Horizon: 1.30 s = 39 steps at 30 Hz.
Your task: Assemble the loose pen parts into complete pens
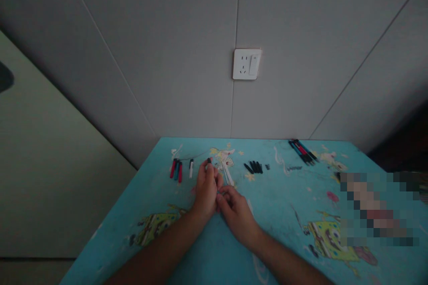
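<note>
My left hand (207, 187) is wrapped round a slim pen part whose dark end (209, 160) sticks out above the fingers. Close against it, my right hand (234, 207) pinches at the lower end of that part; whatever lies between its fingertips is too small to make out. Just beyond the hands lie several thin white sticks (227, 173), like pen refills. To the left are red and blue pen barrels (176, 170) with dark ends and a single white one (191, 168). Several short black tubes (254, 167) sit in a row to the right.
Finished-looking pens (303, 151) in blue, red and black lie at the table's back right. Tiny dark pieces (267, 167) and a small dark heap (294, 168) are nearer the middle. A blurred-out patch covers the right side. Behind the blue cartoon-print table (281, 213) stands a wall with a socket (246, 64).
</note>
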Available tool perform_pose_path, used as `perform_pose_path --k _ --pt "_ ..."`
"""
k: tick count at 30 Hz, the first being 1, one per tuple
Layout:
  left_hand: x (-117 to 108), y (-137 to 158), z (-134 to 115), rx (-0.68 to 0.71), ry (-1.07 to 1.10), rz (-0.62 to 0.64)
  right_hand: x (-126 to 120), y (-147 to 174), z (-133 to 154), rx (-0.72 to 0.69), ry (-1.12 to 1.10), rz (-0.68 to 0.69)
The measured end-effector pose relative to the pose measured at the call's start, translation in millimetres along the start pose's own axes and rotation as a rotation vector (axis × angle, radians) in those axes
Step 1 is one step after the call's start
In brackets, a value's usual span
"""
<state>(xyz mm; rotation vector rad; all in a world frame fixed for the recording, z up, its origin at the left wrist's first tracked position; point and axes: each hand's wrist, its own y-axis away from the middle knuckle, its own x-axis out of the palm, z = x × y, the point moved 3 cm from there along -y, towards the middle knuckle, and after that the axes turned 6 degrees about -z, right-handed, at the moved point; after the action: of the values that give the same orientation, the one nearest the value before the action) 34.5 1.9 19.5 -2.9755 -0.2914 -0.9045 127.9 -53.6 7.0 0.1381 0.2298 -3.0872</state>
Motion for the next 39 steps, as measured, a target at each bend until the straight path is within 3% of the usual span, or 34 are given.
perform_pose_path --k 5,16,19,24,30,34,39 --pt "9 10 1 -0.038 0.011 0.091 -17 -10 -1 -0.022 0.002 -0.127" --pt "10 11 6 -0.093 -0.037 0.303 -51 -17 11 -0.21 0.297 -0.304" --pt "10 12 6 -0.122 -0.019 0.341 -53 -18 9 -0.209 0.343 -0.3" --pt "9 14 5 -0.162 0.007 0.299 -50 -17 9 -0.211 0.287 -0.216" --pt "10 14 5 -0.118 -0.021 0.341 -49 -16 10 -0.18 0.27 -0.216" --pt "11 13 6 -0.057 -0.09 0.391 -51 -14 10 -0.215 0.348 -0.285" --pt "9 6 0 0.079 -0.212 0.35 -56 -15 8 -0.208 0.386 -0.354"
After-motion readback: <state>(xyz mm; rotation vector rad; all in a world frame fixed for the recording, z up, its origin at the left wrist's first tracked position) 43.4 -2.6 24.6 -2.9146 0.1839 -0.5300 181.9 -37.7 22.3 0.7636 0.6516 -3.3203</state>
